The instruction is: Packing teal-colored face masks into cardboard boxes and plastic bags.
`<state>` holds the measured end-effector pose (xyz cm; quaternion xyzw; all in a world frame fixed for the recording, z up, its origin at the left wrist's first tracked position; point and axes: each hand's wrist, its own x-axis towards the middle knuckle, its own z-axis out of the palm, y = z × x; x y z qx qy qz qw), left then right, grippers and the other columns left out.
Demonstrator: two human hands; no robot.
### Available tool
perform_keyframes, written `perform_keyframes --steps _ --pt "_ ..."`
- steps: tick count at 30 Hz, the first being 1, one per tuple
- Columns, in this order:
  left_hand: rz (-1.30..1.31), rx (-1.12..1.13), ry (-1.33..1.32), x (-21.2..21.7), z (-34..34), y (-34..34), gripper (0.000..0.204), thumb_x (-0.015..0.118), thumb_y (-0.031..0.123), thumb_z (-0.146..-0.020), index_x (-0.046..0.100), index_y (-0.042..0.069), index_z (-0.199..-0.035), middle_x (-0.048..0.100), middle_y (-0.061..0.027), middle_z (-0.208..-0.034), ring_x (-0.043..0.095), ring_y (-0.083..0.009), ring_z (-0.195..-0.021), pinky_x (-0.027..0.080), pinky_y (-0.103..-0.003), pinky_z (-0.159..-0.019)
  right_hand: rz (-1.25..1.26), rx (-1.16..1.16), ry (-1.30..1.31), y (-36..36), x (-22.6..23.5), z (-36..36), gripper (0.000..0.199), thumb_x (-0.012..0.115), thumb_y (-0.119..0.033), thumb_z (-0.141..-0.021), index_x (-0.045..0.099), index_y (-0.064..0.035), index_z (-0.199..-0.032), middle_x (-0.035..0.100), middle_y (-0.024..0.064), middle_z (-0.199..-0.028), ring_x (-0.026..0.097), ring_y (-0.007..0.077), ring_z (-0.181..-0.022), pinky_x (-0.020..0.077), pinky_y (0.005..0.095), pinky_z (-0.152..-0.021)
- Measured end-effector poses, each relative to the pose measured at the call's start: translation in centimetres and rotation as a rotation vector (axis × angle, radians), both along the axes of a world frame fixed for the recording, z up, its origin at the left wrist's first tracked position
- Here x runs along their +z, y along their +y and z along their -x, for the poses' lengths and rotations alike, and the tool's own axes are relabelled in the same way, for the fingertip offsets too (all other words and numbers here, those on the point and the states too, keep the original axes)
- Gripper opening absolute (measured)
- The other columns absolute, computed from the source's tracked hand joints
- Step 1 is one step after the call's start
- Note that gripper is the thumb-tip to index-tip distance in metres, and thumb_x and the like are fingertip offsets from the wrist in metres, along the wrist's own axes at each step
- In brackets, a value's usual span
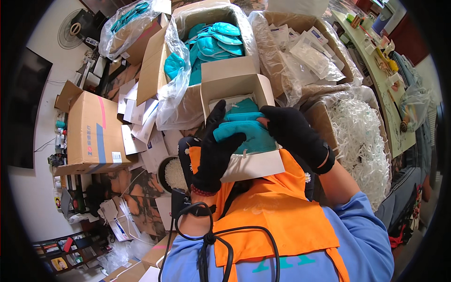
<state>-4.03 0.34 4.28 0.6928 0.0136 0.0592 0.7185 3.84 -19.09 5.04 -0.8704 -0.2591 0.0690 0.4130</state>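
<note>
A small white cardboard box [257, 165] stands open on my lap, with teal cup-shaped face masks [245, 133] in its mouth. My left hand [212, 152], in a black glove, grips the left side of the masks between thumb and fingers. From the right, my right hand [295, 134], also black-gloved, pinches their upper right edge; a bare fingertip shows there. More teal material lies deeper in the box, behind the masks. How many masks my hands hold I cannot tell.
Ahead stands a plastic-lined carton [188, 14] heaped with teal masks. Right of it, another carton [277, 56] holds clear packets; a nearer one holds white straps [359, 131]. Folded white boxes [136, 115] and a brown carton [101, 131] lie left. A green table [361, 61] runs along the right.
</note>
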Motion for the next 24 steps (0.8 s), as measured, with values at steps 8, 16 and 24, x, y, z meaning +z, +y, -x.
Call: perform_keyframes --steps 8,16,24 --pt "-0.023 -0.099 -0.074 -2.3 0.0 0.5 0.025 0.071 0.003 -0.083 0.064 0.003 -0.107 0.066 -0.0054 -0.102 0.064 -0.0154 -0.093 0.051 -0.028 -0.083 -0.103 0.092 0.251 0.2 -1.0 2.0 0.044 0.075 -0.034 -0.084 0.06 -0.0015 -0.11 0.067 0.0184 -0.083 0.068 0.0314 -0.079 0.0519 0.0372 -0.072" --pt "0.077 0.033 -0.003 -2.7 0.0 -1.2 0.027 0.077 0.007 -0.079 0.066 0.004 -0.104 0.068 -0.0035 -0.097 0.065 -0.0132 -0.088 0.051 -0.027 -0.08 -0.55 -0.009 0.723 1.1 -2.2 2.9 0.051 0.08 -0.028 -0.079 0.061 0.0012 -0.116 0.069 0.0105 -0.095 0.066 0.0153 -0.083 0.0518 0.0318 -0.076" --pt "-0.177 -0.311 0.202 -3.5 0.1 0.2 0.033 0.075 0.019 -0.084 0.066 0.002 -0.111 0.069 -0.0053 -0.1 0.062 -0.0115 -0.086 0.051 -0.028 -0.08 -0.323 -0.011 0.638 -1.5 -2.1 -0.4 0.04 0.074 -0.035 -0.085 0.07 0.0026 -0.098 0.068 0.0045 -0.078 0.061 0.0089 -0.07 0.0517 0.0274 -0.066"
